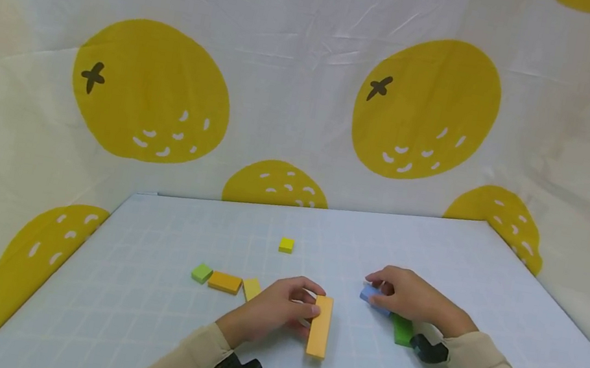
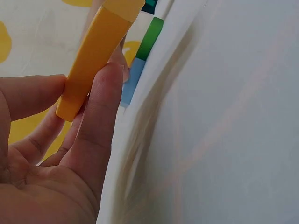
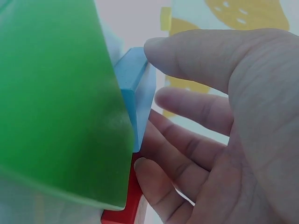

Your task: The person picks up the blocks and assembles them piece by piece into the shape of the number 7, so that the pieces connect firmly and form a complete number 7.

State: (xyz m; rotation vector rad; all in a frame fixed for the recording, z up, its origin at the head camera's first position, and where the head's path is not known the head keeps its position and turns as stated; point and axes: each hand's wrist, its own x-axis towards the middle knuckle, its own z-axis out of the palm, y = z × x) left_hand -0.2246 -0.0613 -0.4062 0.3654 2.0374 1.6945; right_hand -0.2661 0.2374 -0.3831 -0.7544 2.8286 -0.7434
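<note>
My left hand (image 1: 279,306) holds a long orange-yellow block (image 1: 319,328) near the middle of the table, pinching it between thumb and fingers. In the left wrist view this block (image 2: 96,53) is raised, tilted, above the white surface. To the right, my right hand (image 1: 408,294) is at a light blue block (image 1: 374,297); in the right wrist view the thumb touches an upper corner of the blue block (image 3: 135,74), and the other fingers are loosely bent beside it. A green block (image 1: 402,330) adjoins the blue one. A red block (image 3: 125,207) shows by the little finger.
Left of my left hand lie a light green block (image 1: 201,273), an orange block (image 1: 225,282) and a pale yellow block (image 1: 251,289), partly hidden by that hand. A small yellow block (image 1: 287,246) sits farther back. A curtain with yellow fruit prints (image 1: 296,112) surrounds the white table (image 1: 141,315).
</note>
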